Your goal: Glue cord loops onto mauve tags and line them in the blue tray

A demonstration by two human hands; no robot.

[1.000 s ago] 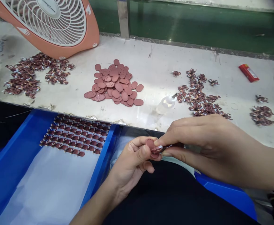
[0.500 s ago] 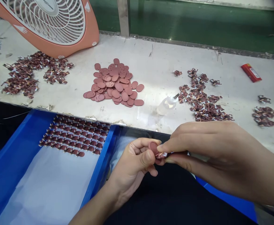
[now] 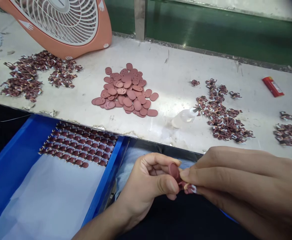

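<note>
Over my lap, my left hand (image 3: 150,180) pinches a reddish-brown oval disc (image 3: 174,171) between thumb and fingers. From the right, my right hand (image 3: 238,180) closes thumb and fingers on a small brown and white figure (image 3: 188,187), which touches the disc's lower edge. The fingertips of both hands nearly meet and partly cover the two pieces. On the bench, similar oval discs (image 3: 127,90) lie in a loose pile. A translucent bottle with a dark tip (image 3: 184,117) leans beside a heap of small brown figures (image 3: 225,116).
An orange fan (image 3: 91,46) stands at the back left by more figures (image 3: 23,78). Below the bench edge, a blue tray (image 3: 93,206) holds rows of assembled pieces (image 3: 83,143) on white sheet. A red lighter (image 3: 273,87) and several figures (image 3: 286,134) lie at the right.
Both hands have shifted right and slightly down with the disc and figure. More of the figure shows between the fingers. The view has moved a little.
</note>
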